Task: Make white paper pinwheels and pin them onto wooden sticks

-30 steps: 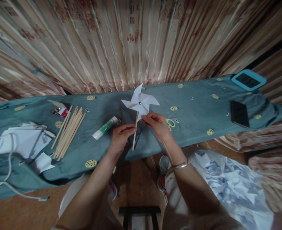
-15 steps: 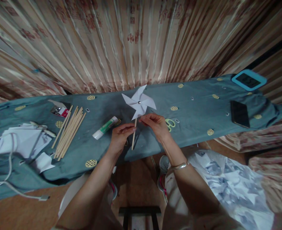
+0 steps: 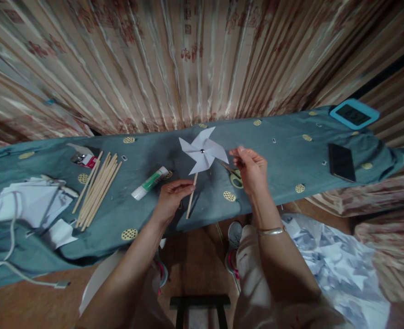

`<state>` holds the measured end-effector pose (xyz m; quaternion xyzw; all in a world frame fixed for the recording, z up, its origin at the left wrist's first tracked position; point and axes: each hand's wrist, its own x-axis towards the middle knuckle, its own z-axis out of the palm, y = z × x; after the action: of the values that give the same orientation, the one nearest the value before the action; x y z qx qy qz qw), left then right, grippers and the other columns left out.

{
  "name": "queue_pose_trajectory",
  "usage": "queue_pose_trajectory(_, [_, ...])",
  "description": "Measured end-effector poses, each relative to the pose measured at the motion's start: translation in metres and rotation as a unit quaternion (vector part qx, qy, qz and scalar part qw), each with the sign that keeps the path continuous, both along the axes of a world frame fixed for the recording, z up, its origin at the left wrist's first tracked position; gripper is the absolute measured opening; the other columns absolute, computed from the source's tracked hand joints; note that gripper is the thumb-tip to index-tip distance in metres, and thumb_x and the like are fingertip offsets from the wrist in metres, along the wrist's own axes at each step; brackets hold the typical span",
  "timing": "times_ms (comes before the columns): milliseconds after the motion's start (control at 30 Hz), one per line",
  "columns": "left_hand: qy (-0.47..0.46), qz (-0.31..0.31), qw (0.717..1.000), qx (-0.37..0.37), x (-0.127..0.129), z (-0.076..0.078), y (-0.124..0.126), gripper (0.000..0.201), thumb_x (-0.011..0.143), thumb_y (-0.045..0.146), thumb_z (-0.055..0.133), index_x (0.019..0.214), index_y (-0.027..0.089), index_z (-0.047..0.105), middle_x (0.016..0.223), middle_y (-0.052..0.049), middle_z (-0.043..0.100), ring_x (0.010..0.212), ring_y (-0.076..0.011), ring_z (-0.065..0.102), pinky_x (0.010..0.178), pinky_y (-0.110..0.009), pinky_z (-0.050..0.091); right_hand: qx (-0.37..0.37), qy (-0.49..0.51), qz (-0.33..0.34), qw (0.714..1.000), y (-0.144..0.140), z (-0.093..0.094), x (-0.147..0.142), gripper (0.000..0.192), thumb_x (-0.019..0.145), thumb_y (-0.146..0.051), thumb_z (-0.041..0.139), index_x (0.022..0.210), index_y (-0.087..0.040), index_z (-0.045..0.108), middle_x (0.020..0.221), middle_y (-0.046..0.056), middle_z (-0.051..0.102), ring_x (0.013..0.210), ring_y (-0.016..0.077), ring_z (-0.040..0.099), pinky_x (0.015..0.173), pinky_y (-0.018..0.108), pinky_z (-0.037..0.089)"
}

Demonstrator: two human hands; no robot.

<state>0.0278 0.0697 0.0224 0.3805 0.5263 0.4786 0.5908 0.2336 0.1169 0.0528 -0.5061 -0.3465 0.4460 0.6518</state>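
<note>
Wooden sticks (image 3: 97, 188) and glue stick (image 3: 150, 182) flank pinwheel (image 3: 202, 153).

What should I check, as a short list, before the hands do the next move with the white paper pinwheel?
1. Left hand grips the thin wooden stick: ok.
2. White paper pinwheel sits on the stick's top, silver pin at its centre: ok.
3. Right hand is off the pinwheel, raised beside it: ok.
4. Whether the right hand's fingers pinch anything: cannot tell.
5. Yellow-handled scissors lie on the blue-grey cloth, just under the right hand: not ok.
6. Green-and-white glue stick lies apart from the pinwheel: ok.
</note>
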Motion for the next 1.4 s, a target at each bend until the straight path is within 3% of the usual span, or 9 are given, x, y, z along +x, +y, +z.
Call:
queue_pose_trajectory(267, [-0.003,-0.023,1.000,-0.007,0.001,0.000,-0.002,0.025,0.054,0.032,0.086,0.073,0.018,0.078,0.075,-0.004,0.074,0.072,-0.0163,0.064,0.074,-0.028,0.050,0.006,-0.003,0.090,0.996,-0.002,-0.006,-0.007,0.037,0.062,-0.052,0.082,0.053,-0.022,0.063,0.052,-0.005,0.052,0.053,0.0092,0.043,0.054,0.024,0.036])
queue_pose_trajectory(700, [-0.002,0.005,1.000,0.000,-0.001,0.002,0.000,0.027,0.052,0.035,0.086,0.071,0.018,0.076,0.073,-0.003,0.073,0.070,-0.0167,0.064,0.074,-0.029,0.050,-0.023,-0.025,0.101,0.994,-0.005,-0.005,-0.018,0.029,0.061,-0.050,0.082,0.059,-0.023,0.071,0.062,-0.002,0.066,0.057,0.0106,0.049,0.055,0.024,0.038])
queue_pose_trajectory(967, [-0.003,0.014,1.000,0.003,-0.001,0.001,0.001,0.029,0.051,0.035,0.087,0.072,0.018,0.077,0.073,-0.003,0.073,0.070,-0.0157,0.064,0.073,-0.028,0.049,-0.016,-0.029,0.097,0.995,-0.006,-0.004,-0.020,0.034,0.058,-0.053,0.082,0.057,-0.022,0.068,0.053,-0.004,0.056,0.054,0.0094,0.044,0.053,0.024,0.036])
queue_pose_trajectory(1167, [0.003,-0.010,1.000,-0.004,-0.002,0.003,-0.002,0.026,0.052,0.033,0.086,0.071,0.018,0.077,0.072,-0.003,0.073,0.070,-0.0160,0.064,0.073,-0.028,0.049,-0.029,0.014,0.098,0.995,-0.005,-0.001,-0.016,0.045,0.062,-0.068,0.073,0.060,-0.024,0.066,0.057,-0.002,0.060,0.057,0.0113,0.052,0.055,0.025,0.042])
queue_pose_trajectory(1300, [0.010,-0.026,0.999,-0.019,-0.002,0.006,-0.006,0.025,0.051,0.032,0.086,0.069,0.019,0.076,0.070,-0.002,0.072,0.068,-0.0164,0.064,0.072,-0.029,0.050,-0.037,0.027,0.141,0.989,-0.006,0.000,-0.016,0.045,0.060,-0.068,0.075,0.064,-0.024,0.067,0.062,0.000,0.066,0.058,0.0138,0.056,0.056,0.027,0.045])
queue_pose_trajectory(1400, [0.012,-0.035,0.999,-0.028,-0.001,0.008,-0.008,0.023,0.050,0.031,0.085,0.068,0.019,0.076,0.068,-0.003,0.072,0.065,-0.0160,0.064,0.068,-0.028,0.051,-0.051,0.048,0.173,0.982,-0.009,0.001,-0.018,0.037,0.055,-0.056,0.084,0.069,-0.023,0.072,0.067,0.000,0.071,0.063,0.0156,0.062,0.061,0.029,0.049])
